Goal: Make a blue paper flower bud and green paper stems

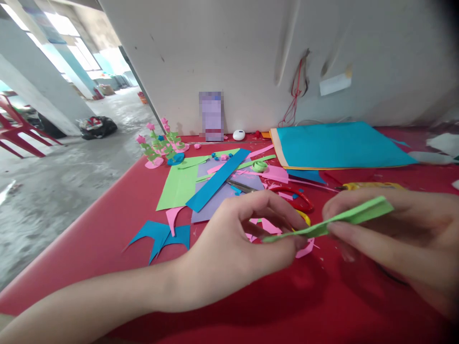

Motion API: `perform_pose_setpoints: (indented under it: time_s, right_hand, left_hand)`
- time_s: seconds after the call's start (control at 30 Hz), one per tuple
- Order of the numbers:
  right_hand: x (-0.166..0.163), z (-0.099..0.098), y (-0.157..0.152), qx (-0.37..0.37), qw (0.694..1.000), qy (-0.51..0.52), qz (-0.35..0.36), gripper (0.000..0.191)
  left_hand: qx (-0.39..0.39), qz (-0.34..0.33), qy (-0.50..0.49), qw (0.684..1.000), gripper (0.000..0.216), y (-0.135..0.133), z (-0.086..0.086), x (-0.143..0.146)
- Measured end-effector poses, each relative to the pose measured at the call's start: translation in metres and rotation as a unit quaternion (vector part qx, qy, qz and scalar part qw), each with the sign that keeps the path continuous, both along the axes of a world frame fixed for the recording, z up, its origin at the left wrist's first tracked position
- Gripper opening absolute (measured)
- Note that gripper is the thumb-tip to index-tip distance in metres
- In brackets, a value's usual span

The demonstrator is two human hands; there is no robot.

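A narrow folded strip of green paper [358,215] is held above the red table, stretched between both hands. My left hand [251,239] pinches its left part between thumb and fingers. My right hand [390,234] grips it further right, and the strip's end sticks out past the fingers. Behind my left hand lie scissors [244,187] with red and yellow handles, partly hidden. A blue paper strip [218,180] lies across green [179,184] and purple sheets [206,210]. Nearby is a coiled green paper strip [260,166].
Paper flowers [158,148] stand at the table's far left corner. Blue cut-outs [158,238] and pink scraps lie left of my hand. A stack of coloured sheets [340,143], a yellow-handled tool [373,186], a white case [239,134] and an upright pixelated object [213,117] are toward the wall.
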State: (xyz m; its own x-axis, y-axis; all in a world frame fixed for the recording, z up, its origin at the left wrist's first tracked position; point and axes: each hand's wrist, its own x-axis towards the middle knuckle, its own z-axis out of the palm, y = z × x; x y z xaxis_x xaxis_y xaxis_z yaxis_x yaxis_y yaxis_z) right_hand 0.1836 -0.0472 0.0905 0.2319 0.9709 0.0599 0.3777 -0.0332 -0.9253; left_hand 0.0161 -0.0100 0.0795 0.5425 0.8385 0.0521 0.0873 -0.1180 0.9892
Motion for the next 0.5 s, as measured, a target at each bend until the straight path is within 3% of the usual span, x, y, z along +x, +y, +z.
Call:
perform_pose_setpoints:
  time_s: [0.13, 0.27, 0.4, 0.5]
  right_hand:
    - [-0.002, -0.004, 0.001, -0.016, 0.999, 0.03, 0.029, 0.005]
    - [-0.001, -0.012, 0.003, -0.033, 0.995, 0.078, 0.043, 0.007]
    - [0.002, -0.018, 0.008, 0.024, 0.99, 0.048, 0.132, 0.014]
    - [0.002, -0.02, 0.011, 0.057, 0.989, 0.016, 0.135, 0.017]
  left_hand:
    - [0.005, -0.03, 0.018, 0.999, 0.007, -0.002, 0.003, -0.001]
    - [0.073, -0.01, 0.026, 0.997, 0.008, -0.001, 0.004, -0.002]
    - [0.147, 0.004, 0.065, 0.987, 0.004, -0.002, 0.002, -0.002]
    - [0.171, 0.013, 0.091, 0.981, 0.005, -0.002, 0.0, -0.002]
